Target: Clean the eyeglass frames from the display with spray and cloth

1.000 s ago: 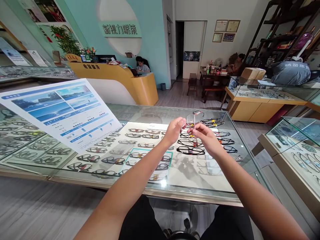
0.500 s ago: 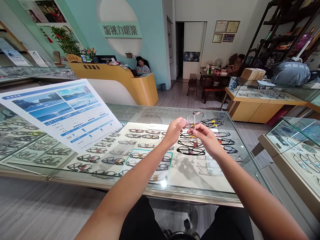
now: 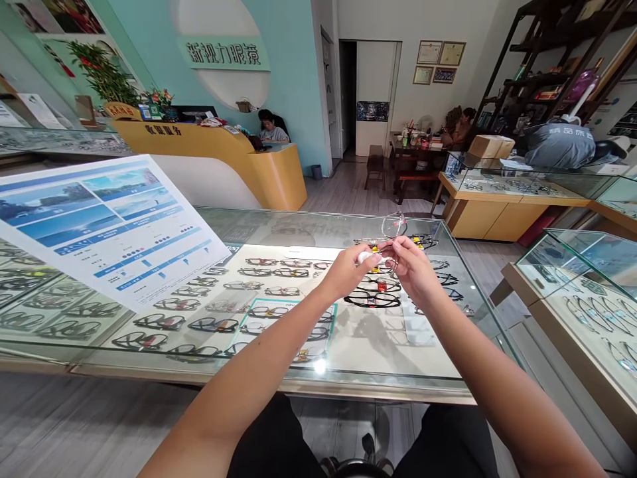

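Over the glass display case, I hold a pair of thin-rimmed eyeglasses (image 3: 395,226) turned on end. One clear lens stands above my fingers; the other lens is partly covered by them. My right hand (image 3: 417,271) is closed on the frame from the right, thumb and fingers pinching near its middle. From the left, my left hand (image 3: 351,271) pinches at the same frame, its fingertips close to the right ones. Something whitish shows at the left fingertips, too small to make out. Under the glass, black-framed eyeglasses (image 3: 372,300) lie in rows below both hands.
A printed sheet (image 3: 164,242) with pictures rises at the left above the glass counter (image 3: 279,369). Another display case (image 3: 592,292) stands at the right. Behind are a yellow reception desk (image 3: 276,174) with a seated person, and a dark wooden table with another person.
The eyeglasses have tilted and turned in my hands, the upper lens now leaning right. My left hand has moved in closer under it. The whole view has shifted slightly.
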Motion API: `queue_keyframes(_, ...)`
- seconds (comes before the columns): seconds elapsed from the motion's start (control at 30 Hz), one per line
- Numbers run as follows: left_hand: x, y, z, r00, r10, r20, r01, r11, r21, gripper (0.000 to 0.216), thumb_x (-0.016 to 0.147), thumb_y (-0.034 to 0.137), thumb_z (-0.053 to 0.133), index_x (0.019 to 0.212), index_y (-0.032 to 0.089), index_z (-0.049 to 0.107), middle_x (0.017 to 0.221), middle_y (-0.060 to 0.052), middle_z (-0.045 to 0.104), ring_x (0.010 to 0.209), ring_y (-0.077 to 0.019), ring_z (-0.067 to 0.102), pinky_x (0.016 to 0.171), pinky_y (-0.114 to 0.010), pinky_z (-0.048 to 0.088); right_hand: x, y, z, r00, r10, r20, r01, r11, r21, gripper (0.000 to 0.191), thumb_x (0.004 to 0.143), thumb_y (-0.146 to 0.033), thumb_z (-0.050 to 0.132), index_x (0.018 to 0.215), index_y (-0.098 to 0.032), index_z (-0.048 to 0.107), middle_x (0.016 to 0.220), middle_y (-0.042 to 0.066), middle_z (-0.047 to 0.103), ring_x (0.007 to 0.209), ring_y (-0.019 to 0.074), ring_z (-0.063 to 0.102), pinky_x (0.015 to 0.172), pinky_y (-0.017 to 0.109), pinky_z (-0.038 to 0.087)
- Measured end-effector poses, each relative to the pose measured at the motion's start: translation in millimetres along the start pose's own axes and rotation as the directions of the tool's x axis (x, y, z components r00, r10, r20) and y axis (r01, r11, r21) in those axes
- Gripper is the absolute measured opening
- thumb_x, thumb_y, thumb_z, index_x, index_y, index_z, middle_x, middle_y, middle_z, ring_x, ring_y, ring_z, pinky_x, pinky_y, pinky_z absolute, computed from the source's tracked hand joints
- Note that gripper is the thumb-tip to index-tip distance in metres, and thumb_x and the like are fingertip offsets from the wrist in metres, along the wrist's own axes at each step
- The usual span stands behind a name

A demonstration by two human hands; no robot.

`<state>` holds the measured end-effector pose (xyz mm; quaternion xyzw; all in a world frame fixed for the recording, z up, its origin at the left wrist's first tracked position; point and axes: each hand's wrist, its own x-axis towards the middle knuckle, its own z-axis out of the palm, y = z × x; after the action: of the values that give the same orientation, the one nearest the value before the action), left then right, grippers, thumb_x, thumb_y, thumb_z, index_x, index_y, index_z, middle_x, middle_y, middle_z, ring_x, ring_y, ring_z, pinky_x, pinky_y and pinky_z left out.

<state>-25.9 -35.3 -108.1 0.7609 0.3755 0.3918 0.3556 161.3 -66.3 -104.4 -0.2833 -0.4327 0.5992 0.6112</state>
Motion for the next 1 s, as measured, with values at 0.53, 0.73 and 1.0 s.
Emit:
queue_keyframes(0.53,15,-18,-33,0.94,-0.04,-0.339,0.024,0.998,-0.05,0.056,0.1,0.078,0.048,0.088,0.023,0.053,0.085,-0.002,0.056,0.079,-0.0185,0.049,0.075,-0.032,0.039,-1,-2,1,1.0,0.025,-0.001,-0.025,0.998,-0.052,0.033,0.086,-0.05,0.088,0.087,-0.028,0.064,0.11,0.003,0.079,0.093,0.0187,0.064,0.075,0.03,0.049)
queue_keyframes(0.73,34,-58,-63,0.81,-0.259,-0.526,0.315,0.949,0.018,0.023,0.104,0.048,0.053,0.099,0.026,0.055,0.104,-0.002,0.067,0.102,-0.0218,0.061,0.095,-0.033,0.044,-1,-2,-1,0.999,0.038,-0.007,-0.038,0.998,-0.05,0.034,0.086,-0.05,0.087,0.087,-0.028,0.061,0.112,0.003,0.079,0.093,0.0193,0.065,0.074,0.03,0.049)
queue_keyframes(1.0,39,-108,-93,0.766,-0.334,-0.548,0.463,0.879,0.111,0.016,0.097,0.031,0.062,0.111,0.023,0.06,0.121,-0.009,0.07,0.105,-0.024,0.064,0.094,-0.035,0.047,-1,-3,-3,0.999,0.042,0.013,-0.042,0.999,-0.033,0.031,0.088,-0.048,0.087,0.087,-0.027,0.063,0.111,0.002,0.079,0.094,0.018,0.065,0.075,0.029,0.047)
